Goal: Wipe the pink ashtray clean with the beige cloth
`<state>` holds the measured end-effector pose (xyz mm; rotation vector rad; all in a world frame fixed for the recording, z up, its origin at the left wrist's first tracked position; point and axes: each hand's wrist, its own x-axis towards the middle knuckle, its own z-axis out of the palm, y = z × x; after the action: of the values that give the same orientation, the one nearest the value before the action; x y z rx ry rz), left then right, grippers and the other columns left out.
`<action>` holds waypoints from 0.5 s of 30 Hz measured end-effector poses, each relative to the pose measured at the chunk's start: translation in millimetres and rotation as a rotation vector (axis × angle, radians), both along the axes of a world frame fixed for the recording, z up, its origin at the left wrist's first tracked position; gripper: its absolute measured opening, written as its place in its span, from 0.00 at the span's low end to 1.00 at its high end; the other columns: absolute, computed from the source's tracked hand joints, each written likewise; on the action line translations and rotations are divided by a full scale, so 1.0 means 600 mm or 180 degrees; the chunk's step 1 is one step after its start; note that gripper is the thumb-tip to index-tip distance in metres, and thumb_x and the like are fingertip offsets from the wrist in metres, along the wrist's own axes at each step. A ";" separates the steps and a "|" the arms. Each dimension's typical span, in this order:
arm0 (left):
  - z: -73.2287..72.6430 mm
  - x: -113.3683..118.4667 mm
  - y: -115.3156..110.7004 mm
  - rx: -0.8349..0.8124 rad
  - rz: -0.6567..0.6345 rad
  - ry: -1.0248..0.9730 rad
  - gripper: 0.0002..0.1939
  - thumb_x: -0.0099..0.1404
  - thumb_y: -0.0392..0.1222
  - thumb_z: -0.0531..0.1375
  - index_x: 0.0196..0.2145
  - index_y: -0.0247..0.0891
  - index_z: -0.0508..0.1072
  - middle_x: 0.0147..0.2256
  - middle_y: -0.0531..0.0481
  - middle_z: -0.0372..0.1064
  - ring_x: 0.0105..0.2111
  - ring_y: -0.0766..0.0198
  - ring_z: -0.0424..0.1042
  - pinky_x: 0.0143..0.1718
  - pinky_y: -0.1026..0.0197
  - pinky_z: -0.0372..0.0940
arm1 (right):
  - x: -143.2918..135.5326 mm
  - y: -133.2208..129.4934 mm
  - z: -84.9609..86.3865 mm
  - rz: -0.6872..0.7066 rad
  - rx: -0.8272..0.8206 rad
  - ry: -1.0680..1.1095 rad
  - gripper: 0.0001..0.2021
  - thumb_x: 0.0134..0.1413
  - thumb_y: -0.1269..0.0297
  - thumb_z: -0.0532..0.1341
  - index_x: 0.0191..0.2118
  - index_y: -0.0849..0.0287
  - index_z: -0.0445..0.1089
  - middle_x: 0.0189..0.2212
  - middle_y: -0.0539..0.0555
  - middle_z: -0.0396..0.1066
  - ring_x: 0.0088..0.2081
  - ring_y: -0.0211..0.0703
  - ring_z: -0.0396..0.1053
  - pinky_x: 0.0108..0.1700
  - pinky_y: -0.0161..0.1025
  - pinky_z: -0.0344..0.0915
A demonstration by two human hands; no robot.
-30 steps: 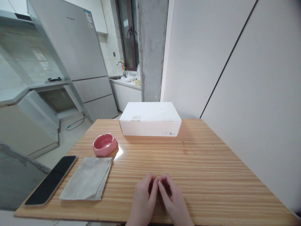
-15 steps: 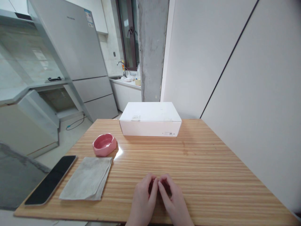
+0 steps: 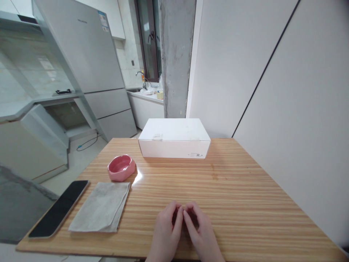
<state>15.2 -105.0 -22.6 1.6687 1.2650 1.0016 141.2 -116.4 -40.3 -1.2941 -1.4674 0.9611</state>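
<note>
My left hand [image 3: 167,227] and my right hand [image 3: 200,227] rest together at the near edge of the wooden table [image 3: 240,203]. The fingers of both curl inward, thumbs and forefingers meeting at the tips, and the two hands touch or nearly touch there. Nothing shows in either hand; the other fingers are hidden underneath. Left of my left hand lies a folded grey cloth [image 3: 100,207], its layers showing along the right side. Beyond the cloth stands a pink faceted bowl [image 3: 121,169].
A black phone-like slab [image 3: 58,209] lies along the table's left edge. At the far edge sits a closed white box [image 3: 174,147]. A white wall [image 3: 286,109] runs along the right. Behind on the left are a fridge [image 3: 81,54] and a sink counter.
</note>
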 end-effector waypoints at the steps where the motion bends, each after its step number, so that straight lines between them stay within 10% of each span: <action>1: 0.000 0.000 0.000 -0.0006 -0.0002 -0.0002 0.14 0.71 0.44 0.49 0.34 0.39 0.72 0.32 0.47 0.74 0.33 0.61 0.72 0.36 0.63 0.62 | 0.000 0.000 0.000 -0.0006 0.0003 -0.0005 0.11 0.63 0.55 0.53 0.36 0.55 0.66 0.32 0.53 0.73 0.35 0.45 0.72 0.41 0.38 0.68; 15: -0.003 0.000 0.002 0.0018 0.0041 0.0031 0.14 0.71 0.44 0.50 0.34 0.39 0.72 0.32 0.47 0.74 0.33 0.61 0.72 0.36 0.63 0.62 | 0.002 0.000 -0.004 -0.0004 -0.0096 -0.0033 0.12 0.63 0.53 0.52 0.36 0.54 0.65 0.33 0.54 0.72 0.36 0.46 0.72 0.42 0.40 0.67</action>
<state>15.5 -104.0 -24.7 1.6735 1.2819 1.0069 142.2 -116.3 -42.5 -1.3233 -1.4650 0.9804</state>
